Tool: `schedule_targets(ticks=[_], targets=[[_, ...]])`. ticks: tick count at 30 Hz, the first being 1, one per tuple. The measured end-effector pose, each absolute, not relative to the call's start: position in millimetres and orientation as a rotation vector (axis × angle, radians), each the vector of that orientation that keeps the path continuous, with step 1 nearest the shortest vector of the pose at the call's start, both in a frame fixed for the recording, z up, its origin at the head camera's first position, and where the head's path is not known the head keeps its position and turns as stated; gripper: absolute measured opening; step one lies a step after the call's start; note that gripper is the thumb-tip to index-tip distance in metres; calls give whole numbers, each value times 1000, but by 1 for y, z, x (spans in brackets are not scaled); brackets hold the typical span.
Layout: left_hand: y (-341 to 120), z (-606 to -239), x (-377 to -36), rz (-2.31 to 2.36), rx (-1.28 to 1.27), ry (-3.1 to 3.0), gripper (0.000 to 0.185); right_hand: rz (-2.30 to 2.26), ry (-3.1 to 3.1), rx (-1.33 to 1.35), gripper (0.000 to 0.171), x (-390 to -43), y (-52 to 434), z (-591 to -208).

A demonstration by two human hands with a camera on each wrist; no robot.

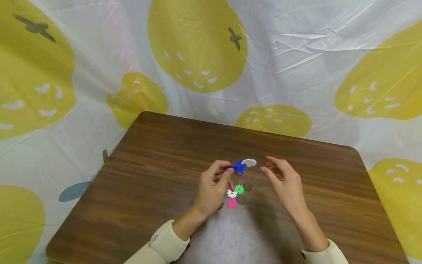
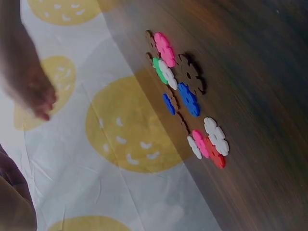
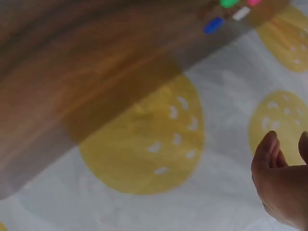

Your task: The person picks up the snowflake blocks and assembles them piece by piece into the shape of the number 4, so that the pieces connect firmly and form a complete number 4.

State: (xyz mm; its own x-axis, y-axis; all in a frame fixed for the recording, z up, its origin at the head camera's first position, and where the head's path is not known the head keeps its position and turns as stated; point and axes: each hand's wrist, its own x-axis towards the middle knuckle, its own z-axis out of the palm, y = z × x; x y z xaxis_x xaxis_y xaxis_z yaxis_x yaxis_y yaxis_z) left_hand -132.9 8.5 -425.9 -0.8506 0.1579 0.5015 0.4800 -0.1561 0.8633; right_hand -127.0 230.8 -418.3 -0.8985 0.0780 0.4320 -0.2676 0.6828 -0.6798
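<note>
Left hand's (image 1: 214,183) disc chain (image 1: 242,165) pointing right

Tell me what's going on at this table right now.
A person sits at a brown wooden table. Their left hand pinches a small cluster of joined blue, purple and white plastic snowflake discs, held above the tabletop. The right hand hovers beside it, fingers relaxed, holding nothing. More loose coloured discs lie on the table under the hands.
</note>
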Motion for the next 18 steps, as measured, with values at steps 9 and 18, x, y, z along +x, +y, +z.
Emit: schedule_targets(ticks=[9,18], targets=[[9,-424,-131,-2116,-735,-1870,5,1045,-2644,140,48,-134,241,-461],[11,-423,-129,-2092,-754,-1858,5,1045,-2703,129,51,-149,238,-489]])
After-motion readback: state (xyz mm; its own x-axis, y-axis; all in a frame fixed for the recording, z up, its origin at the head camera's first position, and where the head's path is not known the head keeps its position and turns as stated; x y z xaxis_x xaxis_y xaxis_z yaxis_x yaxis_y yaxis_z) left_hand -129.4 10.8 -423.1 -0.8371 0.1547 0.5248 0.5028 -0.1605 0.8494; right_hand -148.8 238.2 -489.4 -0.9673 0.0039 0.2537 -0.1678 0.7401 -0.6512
